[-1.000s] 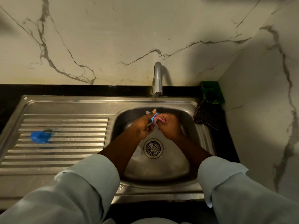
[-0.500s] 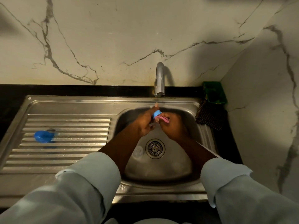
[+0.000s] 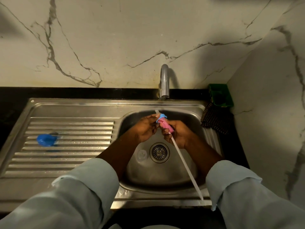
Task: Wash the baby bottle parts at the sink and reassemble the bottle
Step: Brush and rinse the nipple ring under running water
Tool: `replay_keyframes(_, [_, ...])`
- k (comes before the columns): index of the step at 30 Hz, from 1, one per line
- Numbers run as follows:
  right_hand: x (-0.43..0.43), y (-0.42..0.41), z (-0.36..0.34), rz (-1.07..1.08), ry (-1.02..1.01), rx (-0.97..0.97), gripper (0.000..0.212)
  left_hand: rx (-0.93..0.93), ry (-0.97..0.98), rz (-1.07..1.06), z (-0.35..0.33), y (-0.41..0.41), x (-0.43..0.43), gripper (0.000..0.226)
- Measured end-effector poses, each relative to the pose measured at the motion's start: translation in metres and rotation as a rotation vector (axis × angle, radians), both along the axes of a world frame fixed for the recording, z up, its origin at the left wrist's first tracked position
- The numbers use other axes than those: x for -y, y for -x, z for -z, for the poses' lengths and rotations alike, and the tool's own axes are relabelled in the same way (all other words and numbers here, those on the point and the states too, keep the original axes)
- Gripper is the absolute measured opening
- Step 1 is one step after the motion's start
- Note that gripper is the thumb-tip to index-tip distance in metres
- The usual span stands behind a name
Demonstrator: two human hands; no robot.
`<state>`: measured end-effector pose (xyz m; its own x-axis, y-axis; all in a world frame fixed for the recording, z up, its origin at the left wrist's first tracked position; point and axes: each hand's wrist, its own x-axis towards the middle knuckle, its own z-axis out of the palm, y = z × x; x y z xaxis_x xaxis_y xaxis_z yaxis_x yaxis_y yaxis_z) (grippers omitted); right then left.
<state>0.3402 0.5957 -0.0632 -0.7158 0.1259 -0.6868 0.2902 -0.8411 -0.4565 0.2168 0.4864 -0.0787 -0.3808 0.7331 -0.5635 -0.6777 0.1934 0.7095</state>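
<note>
A marble wall (image 3: 132, 38) is seen beyond the hands, and a black counter (image 3: 13, 103) runs along its foot. A steel sink (image 3: 74, 106) is set into the counter, its ribbed drainboard (image 3: 69, 146) lying to the left of the hands. The basin (image 3: 165, 172) is placed directly beneath the hands, and a round drain strainer (image 3: 159, 152) is seen in its floor, just below them. A clear rounded bottle part (image 3: 142, 155) is lying in the basin, just left of the strainer. A tap (image 3: 164, 81) is mounted beyond the hands, its spout pointed down toward them. A green holder (image 3: 220, 97) is set in the corner, right of and beyond the hands, and a dark dotted cloth (image 3: 214, 121) is draped beside it at the sink's right edge. A blue cap (image 3: 46, 140) is resting on the drainboard, well to the left of the hands.

Both hands are held together over the basin below the spout. A blue ring (image 3: 160, 117) is pinched by the curled fingers of the left hand (image 3: 145, 128). A pink brush handle (image 3: 167, 126) is gripped by the right hand (image 3: 178, 134), and the brush end is pushed into the ring. A thin white rod (image 3: 186, 169) is extended from the pink handle back toward the near rim of the sink.
</note>
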Motion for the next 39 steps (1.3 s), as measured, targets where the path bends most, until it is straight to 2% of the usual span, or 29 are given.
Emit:
replay_keyframes(4, [0.002,0.001,0.006,0.087,-0.013,-0.019,0.035,0.014,0.013,-0.027,0.002,0.003,0.001,0.036])
replay_keyframes(10, [0.001,0.001,0.005,0.066,-0.237,0.123,0.033,0.139,0.041,-0.148,0.009,-0.002,-0.007,0.033])
replay_keyframes(14, [-0.006,-0.002,0.004,0.166,-0.322,0.147,0.032,0.237,0.032,-0.25,0.006,0.002,-0.008,0.034])
replay_keyframes(15, [-0.007,-0.002,0.001,0.169,-0.399,0.18,0.026,0.245,0.041,-0.259,0.007,0.003,-0.007,0.035])
replay_keyframes(17, [-0.007,0.0,-0.004,0.104,-0.679,0.247,0.008,0.222,0.058,-0.247,0.01,0.003,-0.005,0.036])
replay_keyframes(18, [-0.005,0.002,-0.004,0.066,-0.829,0.203,0.006,0.203,0.057,-0.219,0.01,0.001,-0.005,0.035])
replay_keyframes(20, [0.003,0.005,0.001,0.012,-1.065,0.021,0.015,0.184,0.048,-0.172,0.011,-0.004,-0.006,0.03])
replay_keyframes(21, [0.006,0.007,0.006,-0.005,-1.175,-0.008,0.02,0.189,0.051,-0.176,0.01,-0.007,-0.007,0.027])
replay_keyframes(24, [0.013,0.014,0.015,-0.078,-1.431,0.052,0.025,0.196,0.072,-0.242,0.007,-0.007,-0.01,0.023])
replay_keyframes(27, [0.009,0.019,0.013,-0.15,-1.616,0.072,0.029,0.181,0.064,-0.235,0.007,-0.001,-0.01,0.028])
replay_keyframes(31, [-0.011,0.023,0.012,-0.063,-1.63,0.243,0.027,0.198,0.032,-0.201,0.004,0.001,-0.01,0.045])
replay_keyframes(33, [-0.011,0.024,0.012,-0.107,-1.684,0.196,0.028,0.193,0.02,-0.221,0.005,0.002,-0.009,0.046])
replay_keyframes(36, [0.003,0.023,0.011,-0.221,-1.784,0.033,0.034,0.156,0.034,-0.267,0.004,0.005,-0.01,0.026])
replay_keyframes(39, [0.003,0.021,0.015,-0.152,-1.824,0.105,0.036,0.115,0.058,-0.244,0.005,0.005,-0.011,0.033])
